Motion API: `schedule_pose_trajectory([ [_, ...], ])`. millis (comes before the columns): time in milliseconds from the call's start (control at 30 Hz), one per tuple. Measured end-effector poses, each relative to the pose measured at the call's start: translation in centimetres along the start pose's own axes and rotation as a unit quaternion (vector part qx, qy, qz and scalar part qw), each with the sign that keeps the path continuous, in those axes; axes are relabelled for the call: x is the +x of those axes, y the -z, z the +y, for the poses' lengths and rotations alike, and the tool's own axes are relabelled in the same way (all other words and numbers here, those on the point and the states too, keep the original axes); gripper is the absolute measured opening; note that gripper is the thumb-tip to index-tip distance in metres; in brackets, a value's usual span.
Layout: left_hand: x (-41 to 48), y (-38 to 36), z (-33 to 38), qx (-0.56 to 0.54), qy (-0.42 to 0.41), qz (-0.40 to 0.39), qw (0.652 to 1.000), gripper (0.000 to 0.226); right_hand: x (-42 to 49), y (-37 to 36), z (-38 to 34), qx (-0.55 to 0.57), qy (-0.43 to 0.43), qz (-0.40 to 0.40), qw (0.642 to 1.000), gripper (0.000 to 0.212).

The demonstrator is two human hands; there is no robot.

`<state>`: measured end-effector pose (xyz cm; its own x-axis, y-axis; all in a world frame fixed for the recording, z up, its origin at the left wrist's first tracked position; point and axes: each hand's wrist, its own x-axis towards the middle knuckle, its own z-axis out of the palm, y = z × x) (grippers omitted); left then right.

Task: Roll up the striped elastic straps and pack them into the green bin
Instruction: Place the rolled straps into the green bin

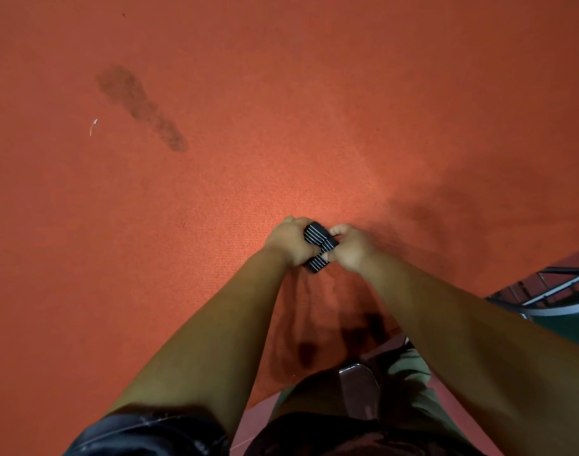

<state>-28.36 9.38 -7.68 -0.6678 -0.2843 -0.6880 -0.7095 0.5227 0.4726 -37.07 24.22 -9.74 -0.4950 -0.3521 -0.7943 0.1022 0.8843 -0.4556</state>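
1. Two hands are held close together over the orange carpet (281,126), near the middle of the view, with both arms stretched forward.
2. One strap (317,238), black with thin white stripes, is gripped between them as a thick roll, lifted clear of the carpet.
3. The left hand (289,240) is wrapped around the roll's left side, with its fingers curled over the far edge.
4. The right hand (350,246) is closed on the roll's right side, which is pinched between thumb and curled fingers.
5. The bin (572,325), dark green, is seen only in part at the right edge, well apart from the strap. Grey bars (551,286) are seen beside it. Its contents cannot be told.
6. A long dark stain (140,106) is seen on the carpet at upper left, with a small white scrap (93,126) near it.
7. A dark sleeve (143,432) is seen on the left upper arm.
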Motion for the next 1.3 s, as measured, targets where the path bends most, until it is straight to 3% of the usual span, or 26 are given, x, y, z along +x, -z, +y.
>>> schedule_pose_trajectory([
  [300, -3.4, -1.5, 2.8, -0.023, 0.03, 0.02, 0.999, 0.05, -3.8, 2.8, 2.0, -0.065, 0.013, -0.01, 0.998, 0.043],
  [467, -4.8, -0.9, 8.6, -0.041, 0.032, 0.06, 0.997, 0.056, -6.9, 9.5, 3.0, -0.085, 0.022, 0.055, 0.995, 0.051],
  [700, -6.5, -1.0, 19.8, -0.02, -0.044, 0.1, 0.994, 0.047, -12.1, 20.2, 5.9, -0.059, 0.038, 0.144, 0.987, 0.051],
  [933, -7.8, -4.2, 30.2, 0.036, -0.148, 0.075, 0.985, 0.046, -17.3, 27.7, 12.3, 0.011, 0.055, 0.205, 0.977, 0.057],
  [1133, -8.3, -8.6, 37.2, 0.092, -0.203, 0.037, 0.974, 0.046, -21.0, 31.3, 19.3, 0.115, 0.018, 0.245, 0.962, 0.031],
  [1300, -8.7, -13.1, 42.2, 0.128, -0.238, 0.005, 0.963, 0.047, -24.2, 33.0, 25.3, 0.162, -0.023, 0.278, 0.947, 0.025],
])
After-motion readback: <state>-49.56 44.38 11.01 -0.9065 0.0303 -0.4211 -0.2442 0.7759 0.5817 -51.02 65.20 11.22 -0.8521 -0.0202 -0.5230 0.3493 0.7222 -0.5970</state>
